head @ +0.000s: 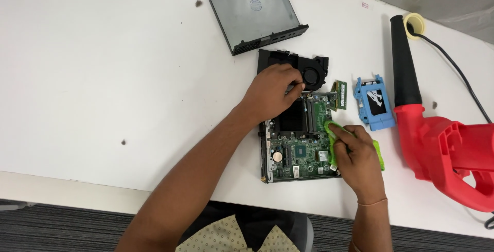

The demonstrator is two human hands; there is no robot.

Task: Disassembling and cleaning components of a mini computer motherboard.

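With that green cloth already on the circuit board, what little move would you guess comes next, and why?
Probably a short wipe leftward across the circuit board. The right hand presses the green cloth only on the board's right edge, so the middle looks unwiped, while the left hand rests at the board's top beside the black fan, seemingly steadying it.

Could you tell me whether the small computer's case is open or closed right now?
Open. The grey cover panel lies apart on the white table, and the green circuit board is exposed under the left hand and right hand.
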